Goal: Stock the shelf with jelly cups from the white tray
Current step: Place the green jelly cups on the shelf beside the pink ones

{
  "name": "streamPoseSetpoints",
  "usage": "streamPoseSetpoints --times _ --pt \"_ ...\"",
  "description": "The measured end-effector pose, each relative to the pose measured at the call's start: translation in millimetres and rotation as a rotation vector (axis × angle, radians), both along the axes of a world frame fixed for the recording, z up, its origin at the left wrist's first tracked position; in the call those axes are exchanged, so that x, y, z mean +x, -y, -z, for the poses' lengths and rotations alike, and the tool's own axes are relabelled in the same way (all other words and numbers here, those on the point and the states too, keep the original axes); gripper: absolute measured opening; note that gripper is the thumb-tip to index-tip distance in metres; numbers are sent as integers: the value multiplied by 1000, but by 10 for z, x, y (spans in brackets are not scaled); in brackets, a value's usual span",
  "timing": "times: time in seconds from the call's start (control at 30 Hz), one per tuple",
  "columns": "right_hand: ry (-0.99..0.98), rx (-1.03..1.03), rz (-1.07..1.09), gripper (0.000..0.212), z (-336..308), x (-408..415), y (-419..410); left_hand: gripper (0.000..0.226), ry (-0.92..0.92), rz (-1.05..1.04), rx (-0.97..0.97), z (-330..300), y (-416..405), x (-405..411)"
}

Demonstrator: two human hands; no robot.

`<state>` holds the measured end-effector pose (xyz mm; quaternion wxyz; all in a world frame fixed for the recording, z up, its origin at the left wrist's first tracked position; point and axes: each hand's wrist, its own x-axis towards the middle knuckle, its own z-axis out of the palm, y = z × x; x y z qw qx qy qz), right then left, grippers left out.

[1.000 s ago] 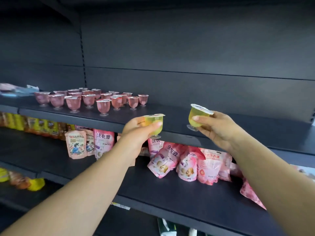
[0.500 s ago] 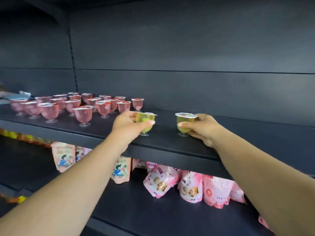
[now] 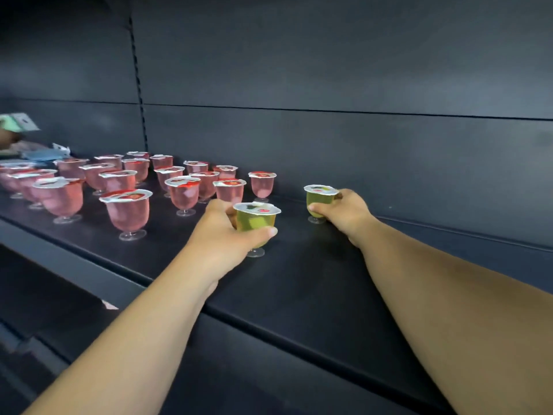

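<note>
My left hand (image 3: 223, 235) grips a yellow-green jelly cup (image 3: 255, 220) with a foil lid; its clear foot stands on the dark shelf (image 3: 293, 283). Farther back and to the right, my right hand (image 3: 344, 212) holds a second yellow-green jelly cup (image 3: 319, 197), also upright with its foot on the shelf. Several pink jelly cups (image 3: 128, 212) stand in rows to the left of both hands. The white tray is out of view.
The shelf's dark back wall (image 3: 329, 145) rises close behind the cups. Bare shelf surface stretches to the right of my right hand. Blue and green packets (image 3: 36, 152) lie at the far left end. The shelf's front edge (image 3: 269, 327) runs diagonally below my forearms.
Both hands have carried the yellow-green cups forward from in front of the shelf edge onto the shelf, and the cups' feet now stand on it. The view has moved closer and higher.
</note>
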<state>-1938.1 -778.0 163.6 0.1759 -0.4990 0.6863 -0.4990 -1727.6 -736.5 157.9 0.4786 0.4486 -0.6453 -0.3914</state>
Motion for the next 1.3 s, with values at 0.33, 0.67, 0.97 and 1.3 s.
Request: streamPoseSetpoints --times 0.33,0.67,0.97,1.3 --pt "-50 7 -97 39 1 12 482 42 14 -47 27 -11 -55 30" --pt "-53 60 -94 38 8 2 646 42 82 -36 64 -39 -81 12" --pt "-49 87 -62 42 -23 -27 620 61 64 34 185 -106 -23 6" --pt "-158 151 -57 53 -49 -33 409 56 116 92 208 -102 361 -336"
